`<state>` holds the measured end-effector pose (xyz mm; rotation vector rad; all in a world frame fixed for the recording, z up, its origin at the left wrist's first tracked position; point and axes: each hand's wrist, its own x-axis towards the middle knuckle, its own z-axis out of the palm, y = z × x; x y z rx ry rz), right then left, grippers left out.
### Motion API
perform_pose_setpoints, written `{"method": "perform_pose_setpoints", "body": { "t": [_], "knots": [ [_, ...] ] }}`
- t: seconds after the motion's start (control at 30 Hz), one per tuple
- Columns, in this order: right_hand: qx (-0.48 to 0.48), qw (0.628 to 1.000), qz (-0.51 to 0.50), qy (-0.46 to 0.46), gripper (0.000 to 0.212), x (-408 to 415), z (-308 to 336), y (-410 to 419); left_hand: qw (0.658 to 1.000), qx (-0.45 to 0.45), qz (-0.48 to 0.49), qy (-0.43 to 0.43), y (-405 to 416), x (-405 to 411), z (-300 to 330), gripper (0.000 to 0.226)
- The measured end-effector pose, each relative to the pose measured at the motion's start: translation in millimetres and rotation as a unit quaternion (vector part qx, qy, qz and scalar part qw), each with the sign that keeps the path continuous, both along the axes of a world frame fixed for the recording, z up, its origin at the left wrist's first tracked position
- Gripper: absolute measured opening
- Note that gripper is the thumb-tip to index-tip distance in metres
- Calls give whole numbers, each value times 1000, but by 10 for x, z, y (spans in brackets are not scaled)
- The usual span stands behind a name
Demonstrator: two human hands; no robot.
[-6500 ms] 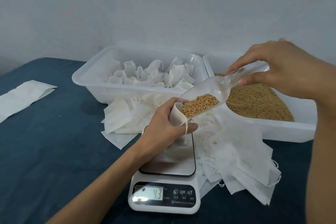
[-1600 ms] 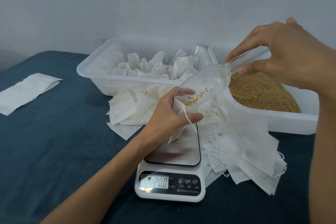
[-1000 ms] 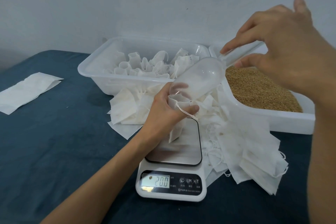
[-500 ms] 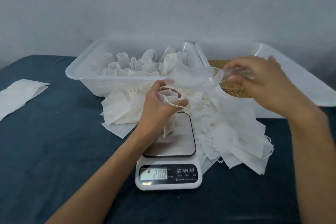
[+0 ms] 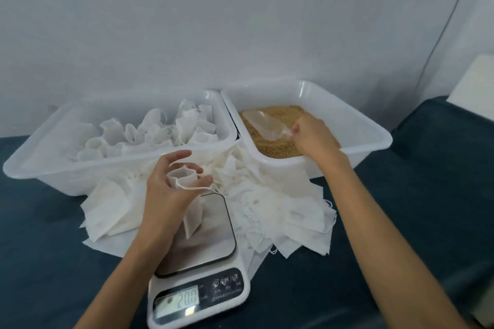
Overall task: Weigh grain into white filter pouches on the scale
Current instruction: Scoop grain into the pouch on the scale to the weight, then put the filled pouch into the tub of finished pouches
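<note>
The left hand (image 5: 171, 189) is holding a white filter pouch (image 5: 187, 195) upright over the steel plate of the scale (image 5: 203, 270), its fingers (image 5: 179, 155) and thumb curling loosely round the pouch's open mouth while the pouch's lower corner is hanging down to the plate. The scale's display is reading about 20.0, a little blurred. The right hand (image 5: 315, 139) is reaching into the right tub (image 5: 374, 139), fingers pinching the handle of a clear plastic scoop (image 5: 264, 123) that is lying on the grain (image 5: 278, 145). The left tub (image 5: 40, 165) is holding pouches standing open. A heap of flat empty pouches (image 5: 280, 208) is spreading over the dark blue bench (image 5: 53, 248) between the tubs and the scale.
</note>
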<state>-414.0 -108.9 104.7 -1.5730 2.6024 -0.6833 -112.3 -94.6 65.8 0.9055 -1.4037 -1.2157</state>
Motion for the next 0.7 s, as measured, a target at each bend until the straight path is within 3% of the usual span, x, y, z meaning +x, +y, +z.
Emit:
{"method": "perform_pose_setpoints", "body": {
  "t": [0.1, 0.27, 0.37, 0.47, 0.57, 0.7],
  "knots": [
    [78, 996, -12, 49, 9, 10, 7, -38, 1000, 0, -6, 3, -6, -9, -4, 55],
    [101, 993, -16, 64, 21, 108, 70, 13, 1000, 10, -14, -7, -3, -32, -11, 58],
    [-56, 996, 7, 69, 28, 279, 80, 142, 1000, 19, -18, -2, -3, -45, -11, 59],
    [-276, 949, 150, -22, 19, 684, 41, 287, 1000, 17, -20, -7, -3, -59, -14, 58],
    [-307, 906, 266, -119, 9, 1125, -149, 381, 999, 19, -25, -18, -5, -67, -40, 58],
    [-288, 896, 302, -152, 13, 1287, -388, 401, 998, 20, -31, -43, -36, -33, -67, 50]
  ]
}}
